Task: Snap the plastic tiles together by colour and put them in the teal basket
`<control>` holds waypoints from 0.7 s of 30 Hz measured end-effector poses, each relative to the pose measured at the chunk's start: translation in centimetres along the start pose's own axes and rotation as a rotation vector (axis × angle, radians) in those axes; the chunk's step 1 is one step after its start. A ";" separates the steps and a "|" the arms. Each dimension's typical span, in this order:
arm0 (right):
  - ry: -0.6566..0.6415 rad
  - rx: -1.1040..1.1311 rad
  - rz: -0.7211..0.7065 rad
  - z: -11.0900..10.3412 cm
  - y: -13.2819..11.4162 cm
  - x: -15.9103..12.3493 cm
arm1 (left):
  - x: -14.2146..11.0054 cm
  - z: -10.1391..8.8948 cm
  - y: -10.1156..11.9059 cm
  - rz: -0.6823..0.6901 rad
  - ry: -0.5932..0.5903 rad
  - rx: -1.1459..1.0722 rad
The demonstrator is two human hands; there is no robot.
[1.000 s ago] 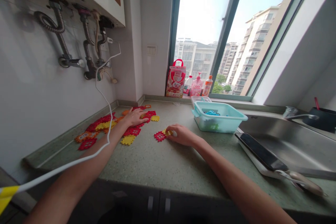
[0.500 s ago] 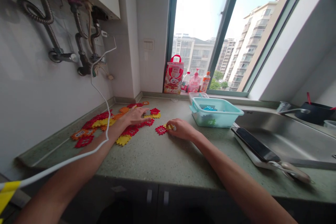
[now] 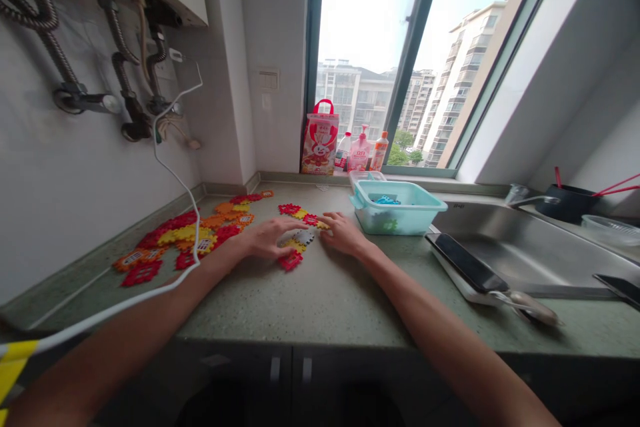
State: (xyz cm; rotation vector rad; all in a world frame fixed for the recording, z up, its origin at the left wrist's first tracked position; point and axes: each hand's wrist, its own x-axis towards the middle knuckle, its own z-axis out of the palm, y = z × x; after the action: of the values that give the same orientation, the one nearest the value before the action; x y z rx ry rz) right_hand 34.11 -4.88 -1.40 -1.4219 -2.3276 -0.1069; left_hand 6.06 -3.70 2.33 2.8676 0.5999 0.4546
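My left hand (image 3: 267, 239) is open on the countertop, its fingers and thumb spread beside several toothed plastic building pieces. Close to its thumb lies a red piece (image 3: 291, 261), with a yellow and a white piece (image 3: 304, 236) just behind. My right hand (image 3: 344, 234) rests with fingers stretched out, its fingertips at the right end of a row of red and yellow pieces (image 3: 289, 209). Whether those fingertips press on the end piece I cannot tell. Farther left spreads a heap of red, orange and yellow pieces (image 3: 183, 233).
A light-blue plastic box (image 3: 400, 220) with blue pieces inside stands right of my hands. Beyond it are a phone (image 3: 467, 261) and a steel sink (image 3: 530, 253). A white cable (image 3: 173, 180) crosses above my left forearm. Bottles (image 3: 359, 153) line the windowsill.
My left hand has left the heap and moved right, near my right hand. Red, yellow and white pieces now lie between the hands. The view has shifted slightly right.
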 end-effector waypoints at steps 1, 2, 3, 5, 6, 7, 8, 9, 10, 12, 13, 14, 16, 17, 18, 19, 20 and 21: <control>0.010 0.031 -0.064 0.1 -0.3 0.1 | 0.0 0.0 -0.1 -0.001 0.013 0.009; 0.013 0.058 -0.122 0.2 -0.6 0.2 | -0.1 0.0 -0.4 -0.010 0.022 0.017; 0.009 0.081 -0.166 0.2 -0.9 0.3 | -0.2 0.0 -0.7 -0.024 0.025 0.024; -0.011 0.116 -0.225 0.1 -1.6 0.4 | -0.4 0.1 -1.5 -0.047 0.019 0.034; -0.023 0.132 -0.246 0.0 -1.9 0.4 | -0.5 0.1 -1.8 -0.053 0.008 0.037; -0.033 0.149 -0.263 -0.2 -2.2 0.4 | -0.5 0.1 -2.1 -0.058 -0.001 0.040; -0.041 0.167 -0.276 -0.4 -2.5 0.4 | -0.6 0.2 -2.4 -0.065 -0.004 0.042; -0.048 0.186 -0.283 -0.5 -2.8 0.3 | -0.6 0.3 -2.6 -0.071 0.000 0.042; -0.056 0.205 -0.283 -0.7 -3.0 0.3 | -0.6 0.3 -2.7 -0.074 0.009 0.041; -0.077 0.238 -0.263 -0.8 -3.5 0.2 | -0.6 0.4 -2.8 -0.063 0.038 0.038; -0.084 0.248 -0.248 -0.8 -3.7 0.2 | -0.5 0.5 -2.8 -0.050 0.053 0.038; -0.089 0.250 -0.228 -0.7 -3.9 0.1 | -0.4 0.5 -2.8 -0.036 0.066 0.038; -0.086 0.231 -0.170 -0.5 -4.2 0.1 | -0.3 0.5 -2.6 -0.019 0.084 0.037; -0.080 0.215 -0.134 -0.5 -4.2 0.1 | -0.3 0.5 -2.5 -0.019 0.086 0.035; -0.076 0.198 -0.102 -0.5 -4.3 0.1 | -0.2 0.5 -2.4 -0.024 0.082 0.033; -0.079 0.182 -0.076 -0.5 -4.3 0.1 | -0.2 0.5 -2.2 -0.034 0.072 0.031; -0.085 0.165 -0.059 -0.6 -4.3 0.1 | -0.2 0.5 -2.2 -0.049 0.057 0.028; -0.093 0.149 -0.050 -0.7 -4.2 0.1 | -0.2 0.4 -2.1 -0.065 0.040 0.027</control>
State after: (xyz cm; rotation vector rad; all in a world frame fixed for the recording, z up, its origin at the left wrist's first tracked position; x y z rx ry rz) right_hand 30.64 -7.05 -0.09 -1.3221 -2.3918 0.1186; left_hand 5.24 -1.93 1.37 2.8611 0.7087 0.4981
